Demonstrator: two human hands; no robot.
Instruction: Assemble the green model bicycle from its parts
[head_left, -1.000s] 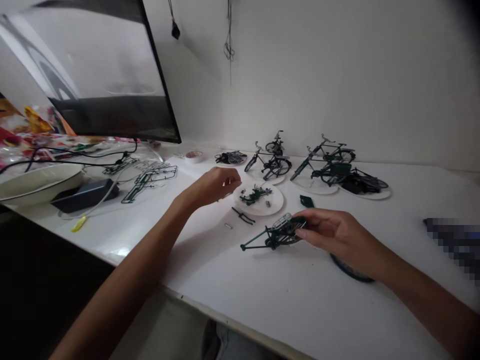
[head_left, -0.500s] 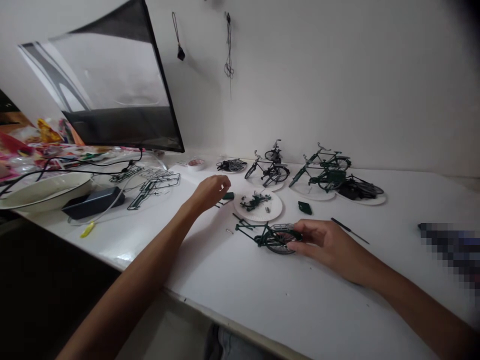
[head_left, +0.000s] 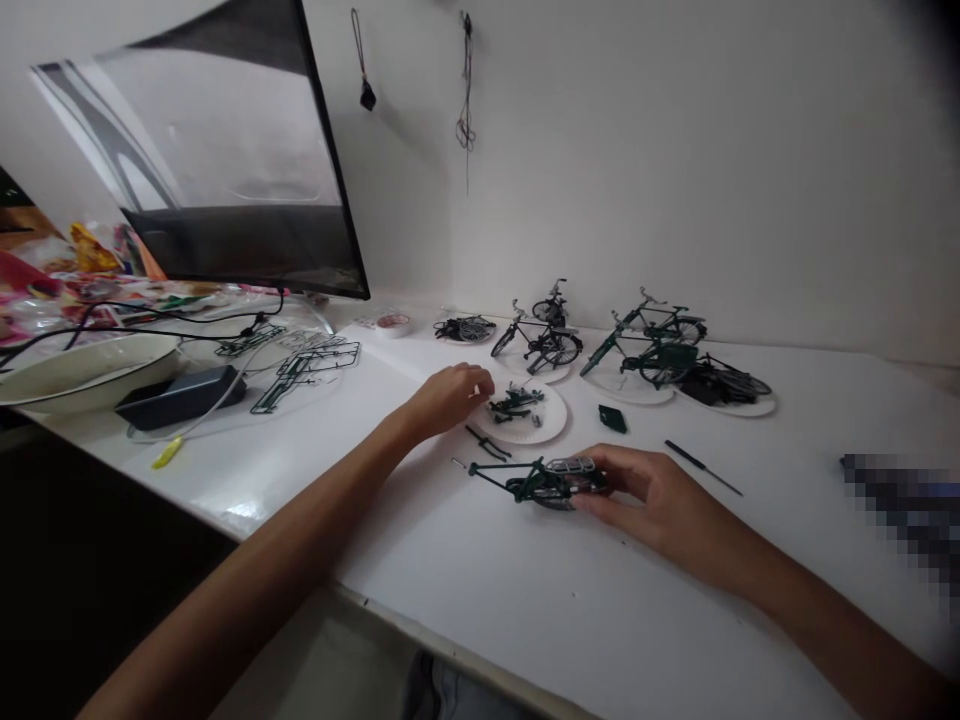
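Note:
My right hand (head_left: 645,490) grips a green model bicycle (head_left: 529,482) at its rear end. The bicycle has a silver rear rack and one black wheel, and its front end has no wheel. My left hand (head_left: 454,397) is over the left rim of a white paper plate (head_left: 555,425), fingers curled together; whatever is between the fingertips is hidden. Small green bike parts (head_left: 516,402) lie on that plate. A green fork piece (head_left: 487,442) lies on the table just above the bicycle. A small silver pin (head_left: 460,463) shows at the front of the frame.
Several finished-looking model bicycles (head_left: 536,345) stand on plates along the wall. A screwdriver (head_left: 703,467) and a green box piece (head_left: 612,418) lie to the right. At left are part frames (head_left: 307,370), a dark box (head_left: 180,397), a basin (head_left: 90,372) and a monitor (head_left: 240,150).
My left hand has moved right, to the plate's rim. My right hand has tilted the bicycle, so its rack top shows more. The view has shifted slightly.

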